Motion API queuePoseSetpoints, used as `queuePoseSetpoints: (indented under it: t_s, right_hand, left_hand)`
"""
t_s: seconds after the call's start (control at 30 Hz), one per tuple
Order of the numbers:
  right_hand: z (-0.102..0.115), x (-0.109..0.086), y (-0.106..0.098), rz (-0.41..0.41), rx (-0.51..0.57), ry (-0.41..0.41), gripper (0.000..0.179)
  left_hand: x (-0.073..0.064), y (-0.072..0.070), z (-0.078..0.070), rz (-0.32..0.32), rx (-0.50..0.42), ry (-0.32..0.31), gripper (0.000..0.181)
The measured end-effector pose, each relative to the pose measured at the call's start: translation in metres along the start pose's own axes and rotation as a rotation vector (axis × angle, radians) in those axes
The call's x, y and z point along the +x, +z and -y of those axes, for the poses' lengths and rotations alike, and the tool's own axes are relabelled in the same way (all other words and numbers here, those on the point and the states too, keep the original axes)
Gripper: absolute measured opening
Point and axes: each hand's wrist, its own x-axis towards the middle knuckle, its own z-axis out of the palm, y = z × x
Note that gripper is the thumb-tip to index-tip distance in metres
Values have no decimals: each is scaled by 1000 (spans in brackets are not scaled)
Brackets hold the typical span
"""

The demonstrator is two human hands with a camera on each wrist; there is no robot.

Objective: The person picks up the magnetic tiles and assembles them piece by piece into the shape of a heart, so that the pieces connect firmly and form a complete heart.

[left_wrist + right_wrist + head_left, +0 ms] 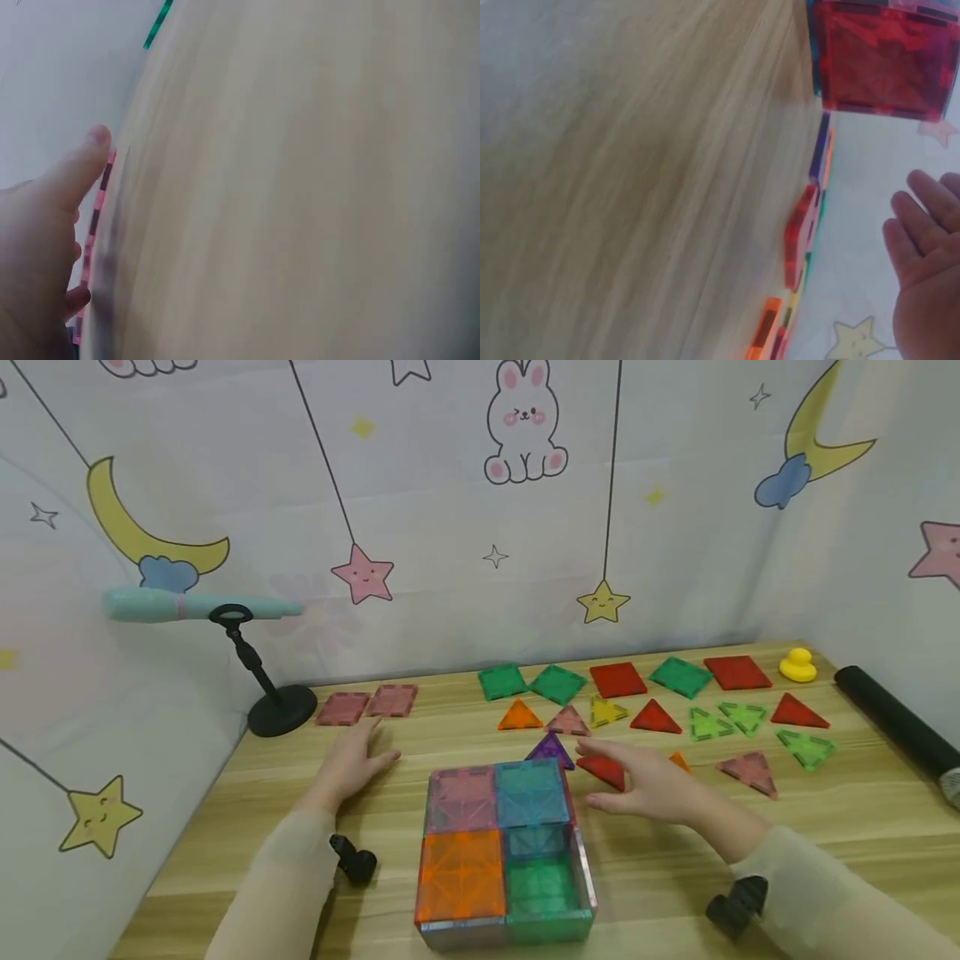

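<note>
In the head view, a low box of see-through magnetic tiles stands at the front middle. Its top holds a pink tile (461, 800), a blue tile (532, 793) and an orange tile (461, 875). The front right quarter has no top, and green (542, 887) shows there. My left hand (348, 766) reaches left of the box, fingers near two pink square tiles (393, 700); whether it touches them I cannot tell. My right hand (645, 781) hovers right of the box with extended fingers, holding nothing. A red side tile (885, 60) faces it in the right wrist view.
Green and red square tiles (617, 680) line the back of the table. Several triangles, among them a purple one (551, 750), lie before them. A yellow duck (798, 665) and black tube (896, 722) sit right; a black stand (281, 710) holds a turquoise object (150, 606) left.
</note>
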Motion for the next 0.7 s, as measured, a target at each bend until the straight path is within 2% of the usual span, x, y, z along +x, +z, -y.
queuePoseSetpoints:
  t_s: [0.1,0.3,0.4,0.5,0.53,0.7]
  right_hand:
    - [-1,-2,-2,-9,-14,21,68]
    - [-4,-4,-2,-18,-17,21,68]
    - [-6,-6,-2,-19,-10,19,69]
    - [-8,-10,-4,-22,-2,42,69]
    - [-10,-11,-5,-24,2,45,69]
    - [-13,-16,-7,-16,-3,53,70]
  left_hand:
    - [8,2,3,33,42,-55,82]
    - [16,3,-1,92,101,-71,84]
    - [14,2,-2,51,122,-40,72]
    - [11,0,-3,-23,117,29,61]
    - [10,0,-4,-28,118,48,62]
    - [7,1,-4,61,87,38,73]
